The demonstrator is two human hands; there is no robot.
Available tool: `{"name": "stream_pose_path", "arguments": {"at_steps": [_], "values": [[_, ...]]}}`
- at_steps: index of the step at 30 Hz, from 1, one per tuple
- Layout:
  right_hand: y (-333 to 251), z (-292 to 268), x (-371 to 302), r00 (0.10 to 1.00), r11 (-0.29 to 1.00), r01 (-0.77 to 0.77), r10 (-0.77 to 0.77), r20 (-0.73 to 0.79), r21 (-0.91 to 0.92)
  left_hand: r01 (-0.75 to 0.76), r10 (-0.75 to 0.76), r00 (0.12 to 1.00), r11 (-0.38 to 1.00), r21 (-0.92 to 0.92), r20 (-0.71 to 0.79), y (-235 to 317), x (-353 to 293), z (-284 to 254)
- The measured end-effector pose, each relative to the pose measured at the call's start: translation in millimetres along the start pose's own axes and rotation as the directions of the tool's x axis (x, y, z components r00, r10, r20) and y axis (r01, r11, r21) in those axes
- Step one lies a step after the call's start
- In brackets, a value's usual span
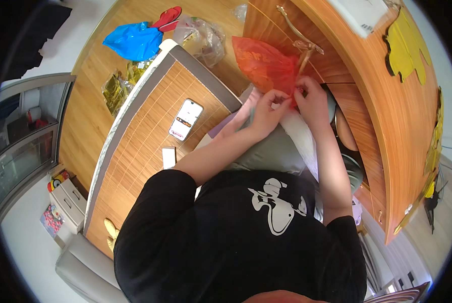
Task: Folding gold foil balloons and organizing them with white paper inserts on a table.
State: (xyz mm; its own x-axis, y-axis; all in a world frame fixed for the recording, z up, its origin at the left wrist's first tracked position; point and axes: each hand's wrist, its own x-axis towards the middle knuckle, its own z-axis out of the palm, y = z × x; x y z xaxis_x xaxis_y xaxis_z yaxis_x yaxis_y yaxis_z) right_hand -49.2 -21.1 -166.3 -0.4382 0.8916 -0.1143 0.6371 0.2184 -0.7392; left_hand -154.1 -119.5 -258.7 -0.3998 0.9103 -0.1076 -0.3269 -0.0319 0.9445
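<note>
A thin, translucent red plastic bag [264, 63] spreads out beyond my hands, its gathered end lying between them. My left hand [270, 112] pinches that gathered end from the left, thumb and index finger bent together. Close by on the right, my right hand [311, 98] grips the same bunched plastic with curled fingers. The two hands nearly touch. Exactly how the plastic is twisted or knotted between the fingertips cannot be made out. Below the hands, a strip of white fabric [301, 134] lies over my lap.
A bamboo-matted bed [135, 151] on my left bears a lit phone [186, 119] and a small white box [169, 157]. A wooden cabinet [359, 108] with an ornate metal handle [301, 43] stands close on the right. Blue [134, 42] and clear plastic bags [201, 40] lie on the floor ahead.
</note>
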Motion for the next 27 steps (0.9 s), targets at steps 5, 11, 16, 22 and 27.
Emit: {"name": "stream_pose_path", "arguments": {"at_steps": [5, 11, 16, 22, 27], "values": [[24, 11, 17, 0.986, 0.99, 0.045, -0.022, 0.166, -0.134, -0.024, 0.01, 0.989, 0.995, 0.096, 0.147, 19, 2, -9], [0, 1, 27, 0.91, 0.981, -0.002, 0.082, 0.407, -0.192, 0.044, -0.051, 0.974, 0.998, 0.033, 0.222, 10, 30, -45], [2, -5, 28, 0.879, 0.976, 0.026, 0.08, 0.471, -0.214, -0.276, 0.162, 0.942, 0.87, 0.407, 0.294, 12, 47, -50], [-1, -1, 24, 0.834, 0.995, -0.067, 0.093, 0.543, -0.067, -0.311, 0.124, 0.912, 0.83, 0.463, 0.391, 14, 53, -48], [-11, -5, 24, 0.848, 0.994, 0.059, 0.001, 0.53, -0.097, -0.267, 0.013, 0.898, 0.81, 0.522, 0.439, 20, 55, -60]]}}
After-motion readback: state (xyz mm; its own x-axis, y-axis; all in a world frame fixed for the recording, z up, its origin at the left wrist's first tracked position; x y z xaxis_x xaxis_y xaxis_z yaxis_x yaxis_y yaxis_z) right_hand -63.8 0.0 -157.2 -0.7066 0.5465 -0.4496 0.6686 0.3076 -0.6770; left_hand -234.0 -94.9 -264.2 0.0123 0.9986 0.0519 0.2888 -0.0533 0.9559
